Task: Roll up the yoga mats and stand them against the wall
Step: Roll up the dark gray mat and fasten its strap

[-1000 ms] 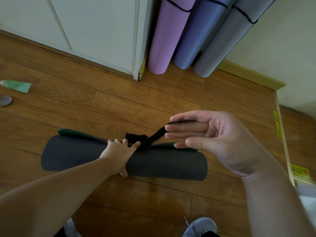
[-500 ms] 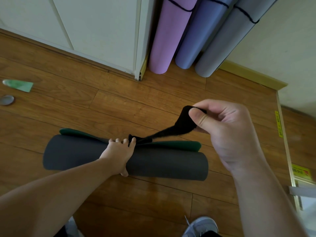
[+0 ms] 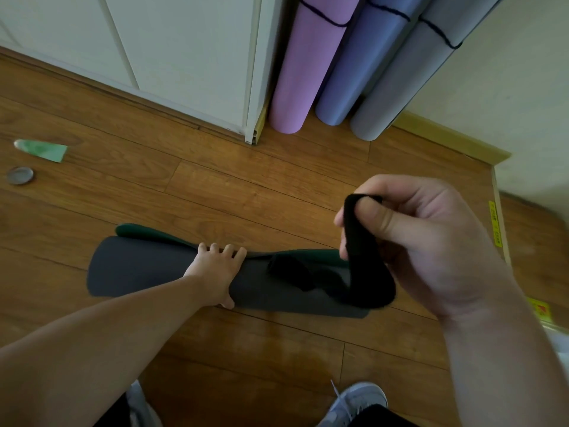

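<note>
Dark grey mat, green on its inner face, lies rolled on the wooden floor, long axis across the view, well apart from the wall. Left hand presses down on the middle of the roll, fingers draped over the top toward the far side, thumb on the near side; it grips the roll to stop it unwinding. Right hand is raised above the roll's right end and pinches a black strap between thumb and curled fingers. The strap loops down from the pinch and trails onto the roll (whether it already passes under the roll cannot be told; the far end is a dark blur).

Three mats stand finished in the corner: pink mat, blue mat, pale grey mat, each with a dark band near the top, leaning on the wall.

Judgement: step in hand is binding the roll.
- Hold pressure with the left hand until the strap is closed; the green edge shows at the far side, so the outer lap looks ready to spring.
- Draw the strap snug round the roll, flat, no twist.
- Place it off-centre toward one end, as on the standing mats.
- Risk: easing the left hand early lets the roll loosen and telescope.
</note>
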Motion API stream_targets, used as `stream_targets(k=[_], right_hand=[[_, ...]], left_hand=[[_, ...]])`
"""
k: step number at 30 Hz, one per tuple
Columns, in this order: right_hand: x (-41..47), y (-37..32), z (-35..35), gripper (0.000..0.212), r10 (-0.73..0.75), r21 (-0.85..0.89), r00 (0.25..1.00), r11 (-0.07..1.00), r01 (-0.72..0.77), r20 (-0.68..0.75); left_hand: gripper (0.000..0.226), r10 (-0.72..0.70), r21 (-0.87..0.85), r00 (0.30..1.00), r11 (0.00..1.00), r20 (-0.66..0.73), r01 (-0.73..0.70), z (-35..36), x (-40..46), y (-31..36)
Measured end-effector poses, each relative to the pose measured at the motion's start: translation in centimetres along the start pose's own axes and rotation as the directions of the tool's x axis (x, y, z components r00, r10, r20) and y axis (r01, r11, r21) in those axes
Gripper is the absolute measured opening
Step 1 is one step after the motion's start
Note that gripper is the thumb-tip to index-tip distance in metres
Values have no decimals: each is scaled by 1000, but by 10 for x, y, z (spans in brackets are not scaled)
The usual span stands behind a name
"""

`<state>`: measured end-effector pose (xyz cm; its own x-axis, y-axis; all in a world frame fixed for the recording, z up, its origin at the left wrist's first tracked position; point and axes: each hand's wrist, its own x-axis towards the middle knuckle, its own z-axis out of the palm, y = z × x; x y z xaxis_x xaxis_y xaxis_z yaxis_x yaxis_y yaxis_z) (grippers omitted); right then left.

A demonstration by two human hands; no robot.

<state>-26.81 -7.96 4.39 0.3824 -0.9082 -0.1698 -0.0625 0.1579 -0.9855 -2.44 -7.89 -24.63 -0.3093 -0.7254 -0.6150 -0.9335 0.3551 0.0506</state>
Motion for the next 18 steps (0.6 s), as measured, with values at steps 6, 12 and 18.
stream_targets(k=[6,12,18], right_hand=[[-2,7,3,19,242,125,896,944,-306,373],[6,17,16,13,317,85,738,889,-450,596],[54,71,36,18,362,-303,931,883,-359,-49]], left_hand=[[131,1,-38,1000,999,9,-1,-2,2,-3],[128,36,-56,999,998,4,-36,-5,4,-7],[134,12,-36,1000,999,-15,-13,-2,-2,-2]])
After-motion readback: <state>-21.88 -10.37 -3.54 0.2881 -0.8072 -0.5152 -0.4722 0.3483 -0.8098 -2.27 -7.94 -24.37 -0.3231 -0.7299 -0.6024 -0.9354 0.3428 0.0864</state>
